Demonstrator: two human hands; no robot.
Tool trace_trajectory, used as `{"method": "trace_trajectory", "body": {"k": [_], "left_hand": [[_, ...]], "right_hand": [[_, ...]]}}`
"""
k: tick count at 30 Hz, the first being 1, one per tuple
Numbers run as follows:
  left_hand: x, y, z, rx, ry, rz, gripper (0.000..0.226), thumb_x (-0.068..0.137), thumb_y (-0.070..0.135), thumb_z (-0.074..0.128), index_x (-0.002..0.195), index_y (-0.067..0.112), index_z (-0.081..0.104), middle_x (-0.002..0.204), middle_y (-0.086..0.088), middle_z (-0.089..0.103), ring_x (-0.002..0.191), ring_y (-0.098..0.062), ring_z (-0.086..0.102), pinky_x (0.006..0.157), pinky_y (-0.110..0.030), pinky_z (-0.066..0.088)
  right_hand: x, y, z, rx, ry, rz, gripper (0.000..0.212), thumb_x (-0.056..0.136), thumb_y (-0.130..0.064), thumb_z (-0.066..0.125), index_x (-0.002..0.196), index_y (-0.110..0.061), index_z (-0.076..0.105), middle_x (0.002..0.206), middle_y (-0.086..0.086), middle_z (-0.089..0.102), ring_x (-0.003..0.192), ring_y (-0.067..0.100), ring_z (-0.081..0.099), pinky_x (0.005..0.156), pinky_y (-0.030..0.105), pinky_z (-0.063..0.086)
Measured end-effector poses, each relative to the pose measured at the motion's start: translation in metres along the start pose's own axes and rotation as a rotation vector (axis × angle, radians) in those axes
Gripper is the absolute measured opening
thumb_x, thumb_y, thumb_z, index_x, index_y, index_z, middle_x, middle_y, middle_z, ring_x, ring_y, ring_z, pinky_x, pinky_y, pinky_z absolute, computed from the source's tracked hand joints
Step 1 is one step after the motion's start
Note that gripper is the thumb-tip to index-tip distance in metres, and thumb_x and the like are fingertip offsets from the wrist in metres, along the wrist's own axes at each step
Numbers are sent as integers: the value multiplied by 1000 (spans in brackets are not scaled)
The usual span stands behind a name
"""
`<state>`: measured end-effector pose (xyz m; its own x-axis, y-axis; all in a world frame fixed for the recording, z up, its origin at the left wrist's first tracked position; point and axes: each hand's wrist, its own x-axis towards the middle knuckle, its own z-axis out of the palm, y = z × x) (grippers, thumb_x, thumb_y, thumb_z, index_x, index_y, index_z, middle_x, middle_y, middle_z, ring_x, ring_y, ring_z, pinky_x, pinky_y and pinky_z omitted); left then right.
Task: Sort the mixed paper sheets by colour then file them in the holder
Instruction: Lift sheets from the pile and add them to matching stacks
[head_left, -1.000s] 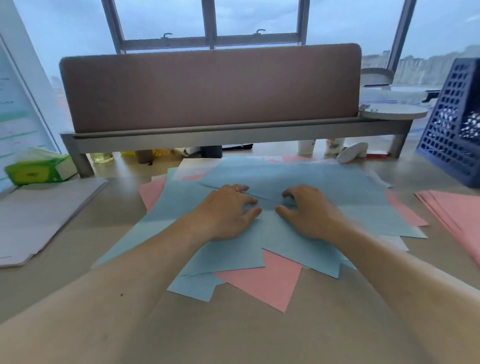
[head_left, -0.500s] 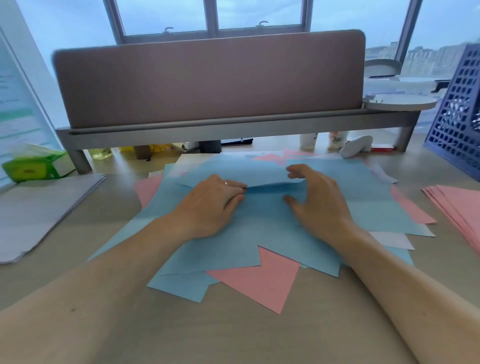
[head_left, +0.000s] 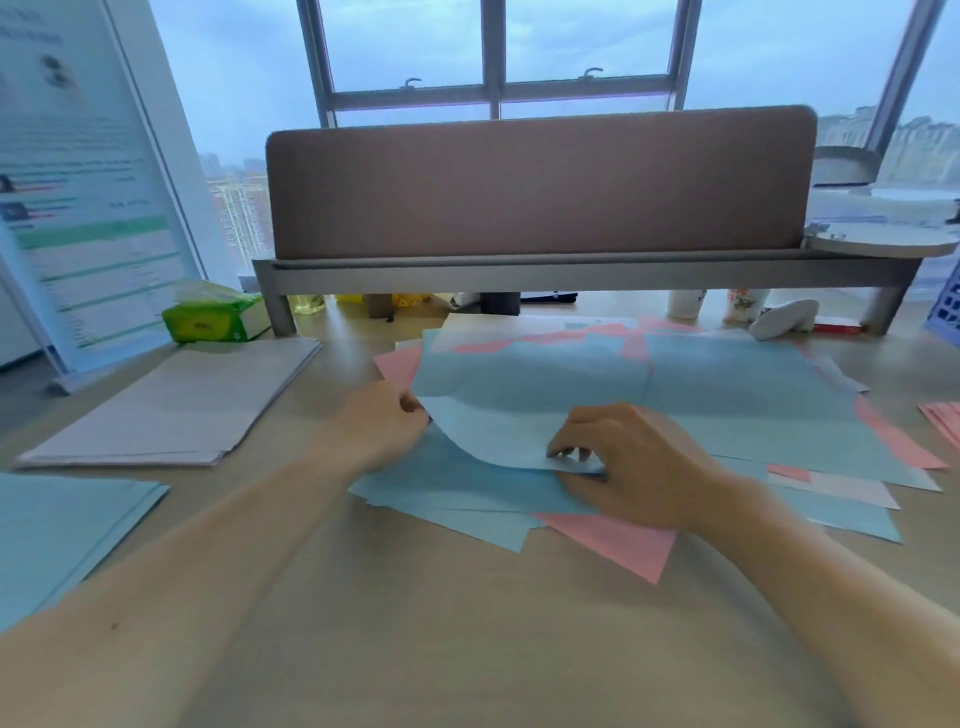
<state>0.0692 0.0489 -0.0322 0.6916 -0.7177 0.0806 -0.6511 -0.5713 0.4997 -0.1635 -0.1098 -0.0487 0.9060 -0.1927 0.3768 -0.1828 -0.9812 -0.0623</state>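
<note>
Your left hand (head_left: 376, 428) and right hand (head_left: 631, 467) each pinch an edge of 1 blue sheet (head_left: 493, 436), fingers curled, its near side curled up off the mixed pile (head_left: 753, 405).

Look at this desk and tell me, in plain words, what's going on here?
A person is sorting a mixed heap of blue and pink sheets on a desk. The left hand and right hand both pinch a pale blue sheet, its near edge curled up off the heap. A blue stack and a whitish stack lie to the left, a pink stack at the right edge.
</note>
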Motion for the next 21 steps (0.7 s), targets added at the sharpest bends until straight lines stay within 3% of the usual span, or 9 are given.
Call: {"method": "trace_trajectory", "body": {"k": [4, 7, 9, 11, 15, 18, 21], "left_hand": [[4, 9, -12, -35, -113, -75, 26, 101, 12, 43, 112, 1, 65, 113, -19, 65, 91, -27, 61, 76, -40, 54], [2, 11, -17, -151, -107, -160, 20, 100, 4, 44, 93, 8, 62, 94, -13, 64, 78, -23, 58, 71, -35, 53], [-5, 19, -19, -248, -85, -195, 28, 103, 7, 41, 80, 16, 55, 77, -5, 58, 69, -18, 53, 63, -27, 47], [-6, 22, -19, -280, -99, -193, 28, 104, 13, 44, 78, 20, 52, 75, -1, 56, 67, -14, 52, 59, -24, 46], [3, 22, -19, -272, -131, -252, 6, 97, 24, 60, 93, 19, 60, 94, -3, 66, 83, -16, 63, 67, -27, 55], [9, 20, -17, -237, -155, -285, 20, 93, 26, 70, 108, 18, 60, 104, -6, 66, 91, -20, 64, 69, -29, 55], [14, 19, -16, -211, -185, -311, 30, 89, 27, 76, 113, 17, 60, 100, -6, 63, 85, -20, 60, 65, -28, 51]], "right_hand": [[-7, 4, -5, 77, -5, -2, 28, 98, -39, 42, 104, -29, 68, 102, -17, 65, 95, 11, 63, 78, 31, 51], [-13, 8, -3, 127, 2, -39, 29, 103, -30, 39, 114, -28, 66, 109, -16, 66, 99, 8, 62, 84, 27, 49], [-16, 5, 0, 176, -8, -75, 30, 104, -25, 39, 120, -28, 64, 117, -16, 65, 104, 5, 61, 91, 23, 47], [-18, 3, 7, 216, 6, -96, 32, 103, -20, 39, 123, -27, 64, 124, -16, 64, 112, 4, 59, 98, 19, 43], [-15, 4, 14, 251, 3, -114, 32, 102, -14, 45, 122, -26, 66, 134, -15, 62, 122, 1, 56, 105, 9, 34], [-10, 5, 16, 248, -42, -113, 33, 100, -16, 44, 122, -25, 67, 135, -15, 61, 123, 0, 54, 106, 6, 30], [-9, 5, 17, 255, -52, -109, 34, 100, -17, 43, 123, -25, 67, 134, -17, 61, 123, 0, 54, 106, 8, 31]]}}
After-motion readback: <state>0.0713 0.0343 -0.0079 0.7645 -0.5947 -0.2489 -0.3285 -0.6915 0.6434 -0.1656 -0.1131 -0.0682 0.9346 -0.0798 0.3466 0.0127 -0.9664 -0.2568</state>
